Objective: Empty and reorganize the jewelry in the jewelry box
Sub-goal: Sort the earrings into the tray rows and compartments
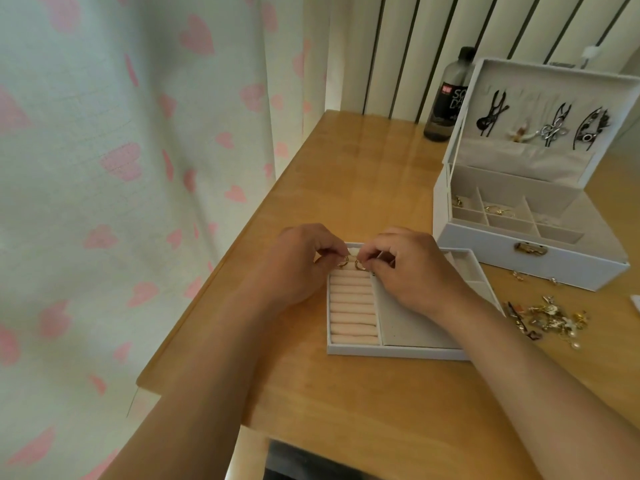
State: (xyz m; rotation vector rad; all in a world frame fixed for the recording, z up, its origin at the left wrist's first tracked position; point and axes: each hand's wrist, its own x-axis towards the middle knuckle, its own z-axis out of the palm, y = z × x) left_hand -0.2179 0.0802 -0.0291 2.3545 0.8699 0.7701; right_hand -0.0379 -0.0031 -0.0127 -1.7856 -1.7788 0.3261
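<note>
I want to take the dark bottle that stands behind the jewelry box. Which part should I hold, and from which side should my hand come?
Probably its body, below the neck, coming from the left. The bottle stands upright on the table, and the open lid of the jewelry box covers its lower right side; its left side is free.

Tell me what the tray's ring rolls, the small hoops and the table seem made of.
Ring rolls: soft pink velvety fabric, matte, padded-looking. Hoops: likely gold-toned metal, they glint. Table: light wood, glossy varnish showing grain and reflections.
</note>
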